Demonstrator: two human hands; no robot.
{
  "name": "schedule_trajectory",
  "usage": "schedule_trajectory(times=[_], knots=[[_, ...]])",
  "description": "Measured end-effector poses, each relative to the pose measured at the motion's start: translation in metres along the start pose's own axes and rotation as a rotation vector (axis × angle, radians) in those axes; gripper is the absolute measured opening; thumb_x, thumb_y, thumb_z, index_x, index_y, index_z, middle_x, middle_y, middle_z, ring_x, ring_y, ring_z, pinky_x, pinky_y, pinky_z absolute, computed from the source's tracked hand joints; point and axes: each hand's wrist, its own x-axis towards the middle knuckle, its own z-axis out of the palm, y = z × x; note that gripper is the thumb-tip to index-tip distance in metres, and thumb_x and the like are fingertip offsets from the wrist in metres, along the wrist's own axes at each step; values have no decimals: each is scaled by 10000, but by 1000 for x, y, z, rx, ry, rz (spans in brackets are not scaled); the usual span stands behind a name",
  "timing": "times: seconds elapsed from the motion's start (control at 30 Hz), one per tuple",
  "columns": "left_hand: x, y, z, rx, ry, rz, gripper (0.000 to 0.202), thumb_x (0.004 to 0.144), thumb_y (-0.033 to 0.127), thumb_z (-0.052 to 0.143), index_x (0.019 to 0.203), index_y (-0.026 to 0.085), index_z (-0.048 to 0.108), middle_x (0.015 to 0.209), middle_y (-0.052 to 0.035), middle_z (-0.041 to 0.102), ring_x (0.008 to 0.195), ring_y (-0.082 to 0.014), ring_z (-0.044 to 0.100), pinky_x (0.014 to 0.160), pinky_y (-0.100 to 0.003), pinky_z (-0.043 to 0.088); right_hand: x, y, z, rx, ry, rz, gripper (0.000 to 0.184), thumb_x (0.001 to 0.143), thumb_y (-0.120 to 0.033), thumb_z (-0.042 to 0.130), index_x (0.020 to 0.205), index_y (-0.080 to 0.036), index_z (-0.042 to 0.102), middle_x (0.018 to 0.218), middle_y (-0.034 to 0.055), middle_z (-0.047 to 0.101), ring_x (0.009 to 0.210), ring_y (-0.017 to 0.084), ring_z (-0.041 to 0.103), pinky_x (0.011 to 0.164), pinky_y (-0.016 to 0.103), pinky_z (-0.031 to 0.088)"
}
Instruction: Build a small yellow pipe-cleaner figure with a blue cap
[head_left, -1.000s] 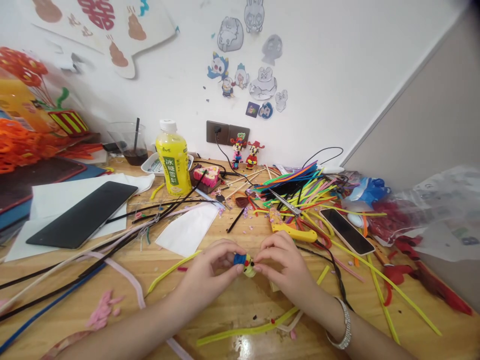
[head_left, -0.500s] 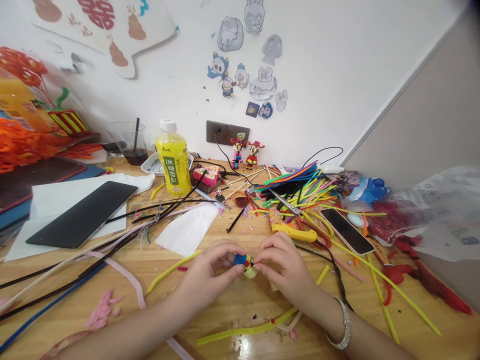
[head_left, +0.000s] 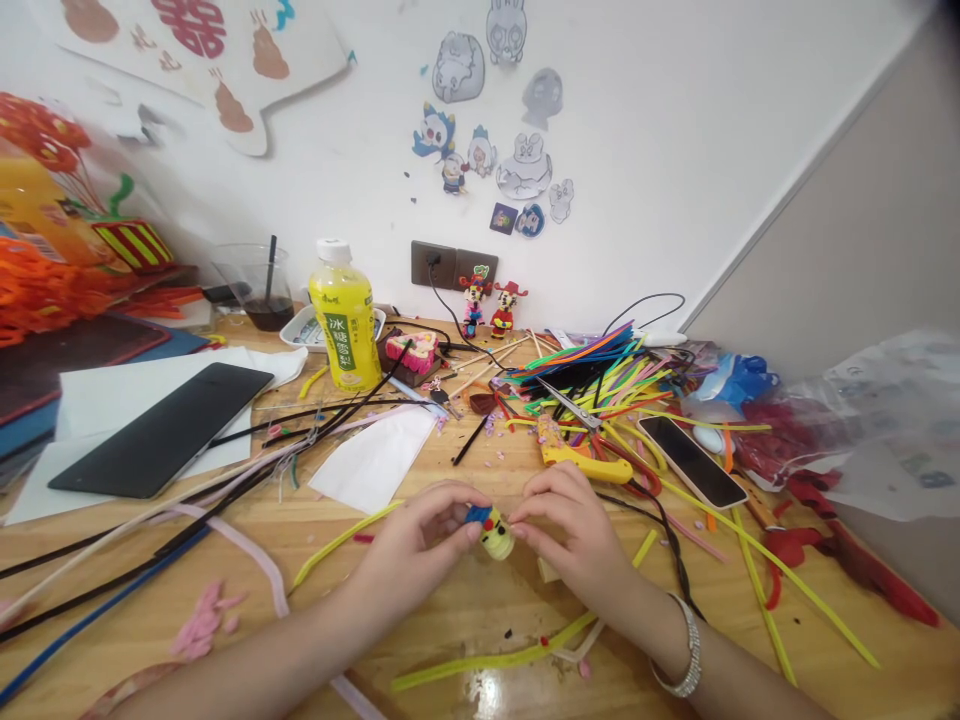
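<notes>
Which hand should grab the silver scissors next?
Probably the right hand: it is closer to the silver metal scissors lying across the colourful pipe cleaners. The left hand is farther away, on the other side of the small yellow-and-blue fuzzy figure.

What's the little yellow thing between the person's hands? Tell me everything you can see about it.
The small yellow figure looks like fuzzy pipe cleaner formed into a rounded body, with a blue piece on top and a red dot. The left hand and right hand pinch it from either side, above the wooden table.
</notes>
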Motion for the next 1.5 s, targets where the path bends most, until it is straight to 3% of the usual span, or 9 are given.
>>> schedule_trajectory(times=[0.33,0.43,0.57,0.67,0.8,0.93,1.07,1.27,1.5], knots=[[1,0,0,-20,-4,-27,191,723,235,571,895,186,639,861,-48,664,814,-195,610,762,-324,493,1,1,-4,-64,-4,-25,73,837,-241,560,804,-212,618,791,20,584,791,177,495,722,335,404],[1,0,-2,-51,21,-41,189,725,240,576,897,205,645,924,-46,672,876,-200,610,813,-325,481,3,16,-16,-262,61,47,86,814,-192,552,881,-201,605,883,50,602,868,211,502,783,374,400],[2,0,-4,-68,24,-45,177,712,269,602,870,205,649,936,-49,664,898,-203,603,828,-329,473,2,46,-30,-620,-66,225,386,684,-42,511,1047,-158,575,1054,108,599,985,275,486,845,426,372],[4,0,-4,-135,42,-64,190,679,303,649,834,198,616,841,-30,654,810,-185,612,741,-305,496,1,62,-31,-689,-117,266,490,603,9,453,1055,-139,568,1031,119,623,943,271,529,832,417,378],[6,-1,-5,-179,64,-115,253,636,355,700,784,190,579,738,-6,638,729,-171,611,669,-291,492,2,67,-30,-701,-75,252,419,632,-20,450,1014,-142,573,1005,120,625,923,271,549,791,406,394],[7,-3,-7,-228,131,-132,303,597,394,736,720,182,556,746,-6,648,716,-170,623,667,-294,494,2,58,-36,-609,115,193,280,692,-128,499,967,-152,549,950,118,612,889,272,555,750,397,429],[6,1,-7,-224,221,-116,321,579,408,746,691,173,560,794,-22,662,742,-180,639,697,-305,504,2,34,-42,-319,266,118,88,739,-227,525,822,-201,538,770,57,614,701,206,589,630,324,471],[4,6,-8,-134,335,-78,276,604,400,714,687,181,566,766,-15,667,745,-185,653,711,-302,517,0,11,-33,2,125,-75,342,791,-548,494,789,-211,557,667,45,619,585,180,591,520,290,471],[4,4,-9,-144,345,-50,207,626,321,697,697,186,559,748,2,661,729,-169,651,700,-286,521,1,11,-23,-56,56,-71,498,777,-658,409,641,-192,520,545,15,543,484,141,504,443,257,371]])
